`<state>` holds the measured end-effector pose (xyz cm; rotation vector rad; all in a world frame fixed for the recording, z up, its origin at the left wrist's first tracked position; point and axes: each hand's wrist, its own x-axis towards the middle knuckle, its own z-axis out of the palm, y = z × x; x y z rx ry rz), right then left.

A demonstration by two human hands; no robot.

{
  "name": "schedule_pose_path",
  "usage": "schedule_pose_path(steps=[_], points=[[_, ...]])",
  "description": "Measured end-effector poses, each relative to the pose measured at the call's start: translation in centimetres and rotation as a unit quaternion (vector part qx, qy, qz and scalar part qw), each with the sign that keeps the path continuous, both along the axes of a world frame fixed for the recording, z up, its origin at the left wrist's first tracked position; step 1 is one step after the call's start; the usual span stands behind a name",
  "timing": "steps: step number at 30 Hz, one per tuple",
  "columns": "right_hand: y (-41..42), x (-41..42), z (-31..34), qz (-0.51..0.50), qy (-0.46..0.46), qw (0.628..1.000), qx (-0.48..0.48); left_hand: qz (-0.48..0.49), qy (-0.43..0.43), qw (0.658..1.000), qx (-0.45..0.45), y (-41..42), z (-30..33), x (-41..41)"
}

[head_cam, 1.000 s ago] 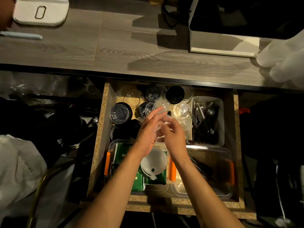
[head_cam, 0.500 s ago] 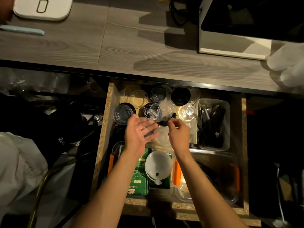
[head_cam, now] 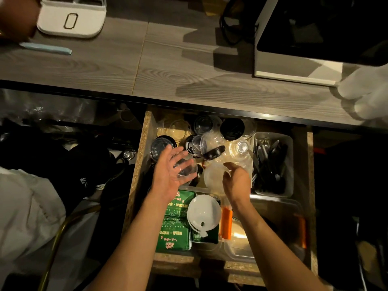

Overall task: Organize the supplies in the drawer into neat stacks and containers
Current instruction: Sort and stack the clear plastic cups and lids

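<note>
Head view: left hand (head_cam: pixel 171 172) cups a clear cup (head_cam: pixel 185 168) over the open drawer (head_cam: pixel 137 171). Right hand (head_cam: pixel 236 181), just right of that cup, pinches a cloudy lid (head_cam: pixel 213 177). Best to line the rims up squarely before nesting; thin plastic probably crushes easily.

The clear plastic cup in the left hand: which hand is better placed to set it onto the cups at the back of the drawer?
Left, probably. The left hand already holds the clear plastic cup, and the right hand seems busy with a translucent lid.

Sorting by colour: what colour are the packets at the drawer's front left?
Green packets with pale print, seen in the head view.
</note>
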<state>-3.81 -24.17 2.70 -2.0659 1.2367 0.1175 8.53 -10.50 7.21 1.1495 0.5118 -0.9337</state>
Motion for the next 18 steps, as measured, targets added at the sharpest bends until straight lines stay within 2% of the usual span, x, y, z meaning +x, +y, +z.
schedule_pose_path(steps=[3, 6, 11, 14, 18], points=[[0.5, -1.9, 0.9, -0.041, -0.084, 0.995, -0.028, -0.01, -0.022, 1.0, 0.011, -0.5, 1.2, -0.8], [0.1, -2.9, 1.9, -0.132, -0.14, 0.981, -0.032, -0.003, -0.029, 1.0, 0.0, -1.0, 2.2, -1.6], [-1.4, -3.9, 4.6, -0.198, -0.259, 0.944, 0.048, -0.006, -0.045, 0.999, -0.008, -1.3, 3.2, -3.3], [-2.2, -4.7, 6.6, -0.228, -0.326, 0.908, 0.127, -0.02, -0.08, 0.997, 0.002, -1.6, 4.0, -4.8], [-2.7, -6.4, 10.6, -0.178, -0.412, 0.87, 0.205, -0.05, -0.113, 0.992, -0.019, -2.8, 6.1, -7.1]])
